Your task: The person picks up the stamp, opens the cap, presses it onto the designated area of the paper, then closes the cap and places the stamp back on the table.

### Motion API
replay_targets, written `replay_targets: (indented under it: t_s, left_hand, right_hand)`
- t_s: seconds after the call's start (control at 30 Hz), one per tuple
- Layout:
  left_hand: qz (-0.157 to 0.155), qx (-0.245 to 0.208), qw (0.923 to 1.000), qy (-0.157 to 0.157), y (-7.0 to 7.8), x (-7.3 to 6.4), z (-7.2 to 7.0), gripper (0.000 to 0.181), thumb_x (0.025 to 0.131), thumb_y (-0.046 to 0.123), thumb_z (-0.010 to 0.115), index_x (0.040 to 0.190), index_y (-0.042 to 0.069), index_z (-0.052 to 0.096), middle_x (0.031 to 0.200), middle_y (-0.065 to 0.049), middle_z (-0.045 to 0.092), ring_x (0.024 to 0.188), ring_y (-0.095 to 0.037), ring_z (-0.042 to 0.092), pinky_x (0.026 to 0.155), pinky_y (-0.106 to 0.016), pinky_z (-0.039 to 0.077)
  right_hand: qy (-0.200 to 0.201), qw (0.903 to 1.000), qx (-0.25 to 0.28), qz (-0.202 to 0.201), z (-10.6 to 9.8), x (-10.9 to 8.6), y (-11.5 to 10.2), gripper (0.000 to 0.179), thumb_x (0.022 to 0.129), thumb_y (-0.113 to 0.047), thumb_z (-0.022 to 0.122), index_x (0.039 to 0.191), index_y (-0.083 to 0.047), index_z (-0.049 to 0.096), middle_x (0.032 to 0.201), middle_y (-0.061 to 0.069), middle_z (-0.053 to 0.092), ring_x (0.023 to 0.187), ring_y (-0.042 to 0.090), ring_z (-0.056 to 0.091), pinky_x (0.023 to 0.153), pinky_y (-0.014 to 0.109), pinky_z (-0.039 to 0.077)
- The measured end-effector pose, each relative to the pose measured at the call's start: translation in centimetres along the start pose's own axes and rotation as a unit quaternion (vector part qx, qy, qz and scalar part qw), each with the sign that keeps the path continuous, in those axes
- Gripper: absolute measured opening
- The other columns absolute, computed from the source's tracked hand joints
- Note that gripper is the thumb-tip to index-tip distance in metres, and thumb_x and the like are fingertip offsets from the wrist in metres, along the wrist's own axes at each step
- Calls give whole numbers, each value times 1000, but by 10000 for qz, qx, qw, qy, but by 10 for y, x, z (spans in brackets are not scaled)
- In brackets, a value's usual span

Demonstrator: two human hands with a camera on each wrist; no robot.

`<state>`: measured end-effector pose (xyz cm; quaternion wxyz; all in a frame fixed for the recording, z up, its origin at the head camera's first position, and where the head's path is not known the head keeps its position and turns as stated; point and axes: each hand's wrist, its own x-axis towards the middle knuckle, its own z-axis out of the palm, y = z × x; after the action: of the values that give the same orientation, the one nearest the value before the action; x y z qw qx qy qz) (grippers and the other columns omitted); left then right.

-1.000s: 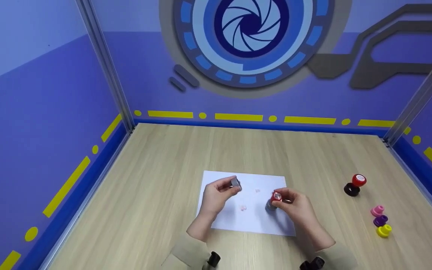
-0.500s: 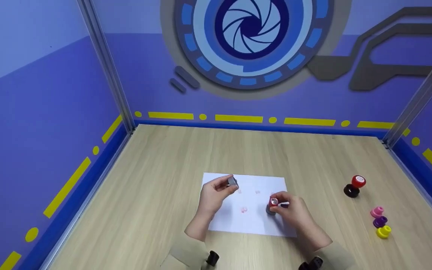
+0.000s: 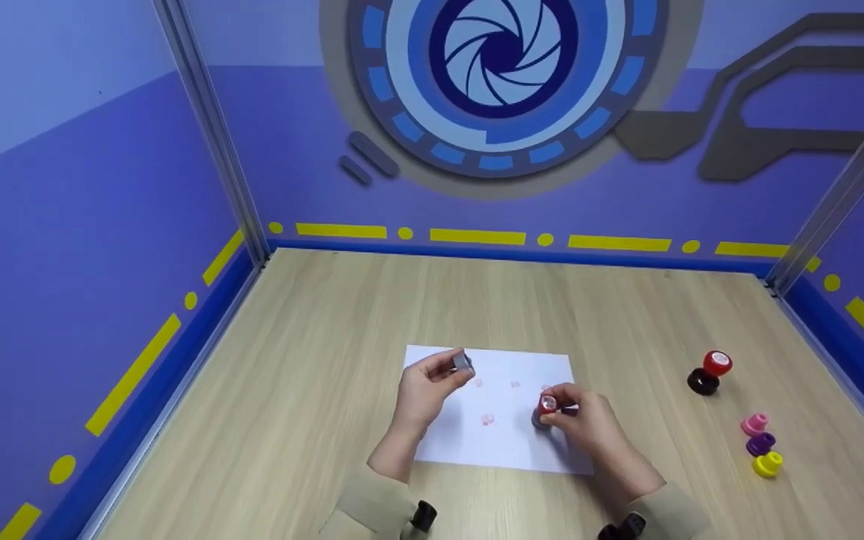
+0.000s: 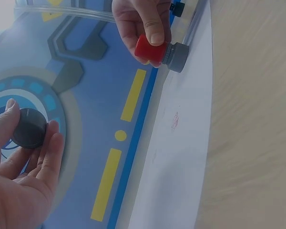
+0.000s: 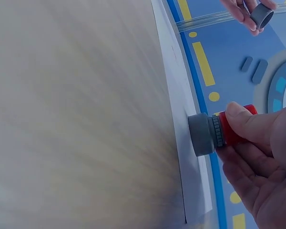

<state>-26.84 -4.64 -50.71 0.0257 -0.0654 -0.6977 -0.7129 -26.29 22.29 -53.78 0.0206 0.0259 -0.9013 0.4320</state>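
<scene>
A small grey cap (image 3: pixel 463 362) is pinched between the thumb and fingers of my left hand (image 3: pixel 423 394), above the left part of a white sheet of paper (image 3: pixel 503 451). In the left wrist view the dark, round closed end of the cap faces the camera. My right hand (image 3: pixel 588 414) grips a stamp (image 3: pixel 547 406) by its red handle, thumb on one side and fingers on the other. Its grey base (image 5: pixel 201 134) points down at the paper, right at its surface in the right wrist view. Several faint red stamp marks (image 3: pixel 487 420) show on the sheet.
On the wooden table (image 3: pixel 312 360) to the right, a second red-topped stamp (image 3: pixel 717 363) leans on a black base. Nearer stand pink (image 3: pixel 755 424), purple (image 3: pixel 760 444) and yellow (image 3: pixel 768 464) small stamps in a row. Purple-blue walls (image 3: pixel 267 142) enclose the back and sides.
My left hand has drifted slightly left with the cap, uncovering a red mark on the paper. My right hand has lowered the stamp a little toward me, then held nearly still.
</scene>
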Motion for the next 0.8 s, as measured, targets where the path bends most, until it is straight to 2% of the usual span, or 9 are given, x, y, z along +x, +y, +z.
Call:
replay_targets:
  t_s: [0.13, 0.33, 0.57, 0.8]
  left_hand:
    - [60, 53, 10000, -26, 0, 0, 0, 41, 90, 10, 80, 128, -1, 70, 121, -20, 70, 107, -21, 72, 88, -24, 62]
    - [-12, -48, 10000, -4, 0, 0, 0, 42, 89, 11, 81, 127, -3, 70, 120, -21, 71, 105, -19, 72, 86, -21, 62]
    - [-28, -26, 10000, 39, 0, 2, 0, 42, 89, 11, 81, 128, -3, 70, 120, -21, 71, 105, -20, 72, 86, -22, 62]
    - [30, 12, 10000, 16, 0, 0, -1, 42, 90, 12, 80, 128, -3, 69, 120, -21, 71, 105, -20, 72, 86, -22, 62]
  right_hand:
    - [4, 10000, -12, 10, 1, 0, 0, 28, 80, 3, 84, 106, -3, 75, 97, 6, 75, 93, 18, 68, 81, 30, 60]
    - [79, 9999, -121, -93, 2, -2, 1, 29, 79, 3, 85, 105, -3, 75, 97, 6, 76, 91, 17, 68, 80, 27, 59]
    - [63, 9999, -112, -89, 1, -1, 0, 28, 80, 3, 84, 106, -3, 75, 97, 7, 75, 92, 19, 68, 83, 34, 60]
    - [41, 9999, -144, 11, 2, -1, 0, 28, 81, 4, 83, 106, -4, 75, 99, 6, 75, 94, 20, 69, 83, 33, 60]
